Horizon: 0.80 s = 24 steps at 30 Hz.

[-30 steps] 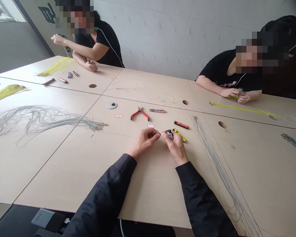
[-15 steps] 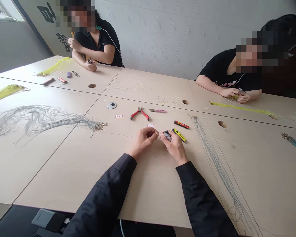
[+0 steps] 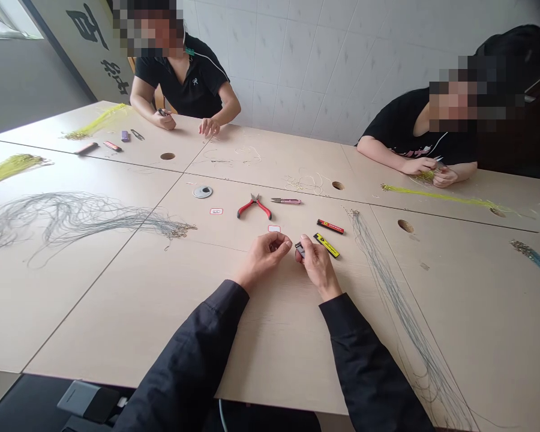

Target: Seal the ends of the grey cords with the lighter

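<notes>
The left hand (image 3: 265, 255) has its thumb and forefinger pressed together at the tips, pinching a thin grey thread (image 3: 220, 245), though its end is too small to make out. The fingers of the right hand (image 3: 317, 267) curl around a small black-and-silver lighter (image 3: 300, 250), thumb along its upper side. The hands are close together but apart, inward from the table's near edge.

The pale wood-look table (image 3: 162, 324) is crossed by dark seams. Beyond the hands, toward its far edge, lie red-handled metal pliers (image 3: 254, 207), spread open, pink-handled snips (image 3: 286, 201) and a round silvery disc (image 3: 203, 192). A red-and-black slim box (image 3: 330, 227) and a yellow-and-black slim box (image 3: 327, 246) lie just beside the right hand. A long bundle of blue-grey threads (image 3: 405, 300) slants down to the near edge.

At the far edge sit two people in black short-sleeved tops, one toward the left corner, the other on the right, before a pale tiled wall (image 3: 292, 66).

The pinched thread is hair-fine and nearly straight, running leftward to a loose, wavy grey thread bundle (image 3: 94, 216) with brassy ends, which spreads toward the table's left edge.
</notes>
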{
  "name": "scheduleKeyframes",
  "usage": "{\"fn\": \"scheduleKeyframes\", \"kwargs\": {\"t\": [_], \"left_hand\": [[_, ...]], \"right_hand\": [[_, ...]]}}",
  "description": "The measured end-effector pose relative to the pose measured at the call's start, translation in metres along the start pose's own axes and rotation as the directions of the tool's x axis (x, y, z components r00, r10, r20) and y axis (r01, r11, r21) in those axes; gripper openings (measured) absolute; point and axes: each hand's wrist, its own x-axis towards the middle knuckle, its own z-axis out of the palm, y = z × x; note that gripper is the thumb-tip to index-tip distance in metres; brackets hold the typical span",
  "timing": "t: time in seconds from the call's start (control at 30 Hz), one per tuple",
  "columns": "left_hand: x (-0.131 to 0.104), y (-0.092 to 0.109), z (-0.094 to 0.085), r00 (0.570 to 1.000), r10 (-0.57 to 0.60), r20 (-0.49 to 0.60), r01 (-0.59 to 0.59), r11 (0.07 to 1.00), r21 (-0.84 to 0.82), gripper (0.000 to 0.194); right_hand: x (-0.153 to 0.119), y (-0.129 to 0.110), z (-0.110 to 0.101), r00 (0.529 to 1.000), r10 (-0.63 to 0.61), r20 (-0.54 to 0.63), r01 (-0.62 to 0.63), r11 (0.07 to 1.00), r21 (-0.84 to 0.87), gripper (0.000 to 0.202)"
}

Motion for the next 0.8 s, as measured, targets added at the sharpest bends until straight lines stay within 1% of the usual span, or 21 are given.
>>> {"fn": "scheduleKeyframes", "kwargs": {"t": [0.17,0.43,0.7,0.8], "left_hand": [[-0.001,-0.0017,-0.0003,1.0,0.011,0.026,-0.012,1.0,0.003,0.028],[-0.0007,-0.0027,-0.0011,0.999,0.014,0.034,-0.015,1.0,0.022,0.029],[-0.0007,-0.0037,-0.0016,1.0,-0.002,0.017,0.002,1.0,-0.025,0.03],[-0.0012,-0.0028,-0.0021,1.0,-0.003,0.019,0.004,1.0,-0.025,0.031]], "right_hand": [[0.0009,-0.0029,0.0006,1.0,0.005,0.005,-0.005,0.998,-0.055,0.056],[0.0032,-0.0006,0.0012,1.0,0.002,0.008,-0.002,0.999,-0.047,0.05],[0.0034,0.003,0.0013,1.0,0.013,0.005,-0.012,0.999,-0.043,0.044],[0.0024,0.0039,0.0018,1.0,0.019,-0.01,-0.019,0.999,-0.03,0.047]]}}
